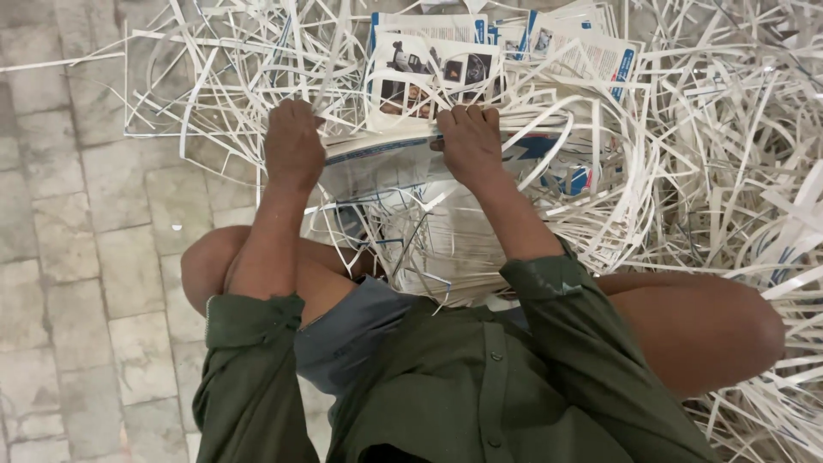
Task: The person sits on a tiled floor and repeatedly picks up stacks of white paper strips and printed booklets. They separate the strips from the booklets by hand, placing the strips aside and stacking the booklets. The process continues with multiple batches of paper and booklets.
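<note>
I sit on the floor with a thick stack of printed paper sheets point(377, 159) in front of my knees. My left hand point(293, 141) grips the stack's left end, fingers curled over its far edge. My right hand point(470, 141) grips the stack's upper edge further right, knuckles up. Loose white paper strips point(686, 154) lie over and around the stack. More printed sheets with pictures point(429, 73) lie just beyond my hands.
A large tangle of white paper strips covers the floor ahead and to the right. Blue-edged printed leaflets point(583, 47) lie at the top. Grey stone floor tiles point(77, 214) show on the left. My bare knees point(729, 330) flank the stack.
</note>
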